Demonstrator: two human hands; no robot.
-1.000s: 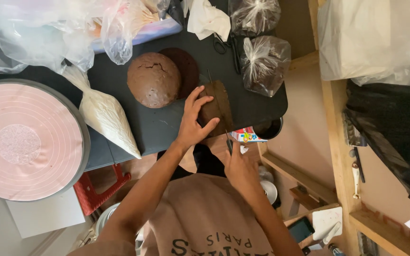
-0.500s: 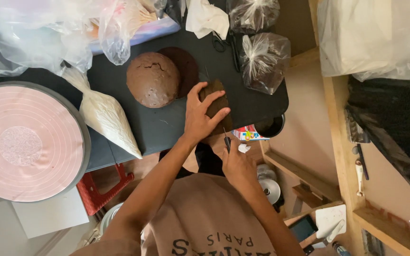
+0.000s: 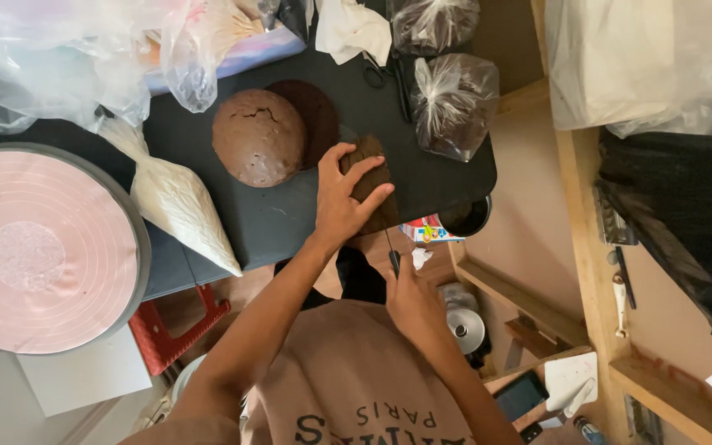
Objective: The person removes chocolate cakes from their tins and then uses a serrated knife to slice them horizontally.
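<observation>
Brown cake piece [image 3: 370,183] under spread fingers [image 3: 364,175] of left hand [image 3: 341,202], pressed flat on black tray [image 3: 290,218]. Right hand [image 3: 409,297] just below, curled tight around knife handle [image 3: 392,259], blade at cake edge. Domed chocolate cake [image 3: 258,148] left of fingertips; piping bag [image 3: 175,198] farther left.

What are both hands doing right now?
Left hand: open, pressed flat on the brown cake piece.
Right hand: closed on the knife.
</observation>
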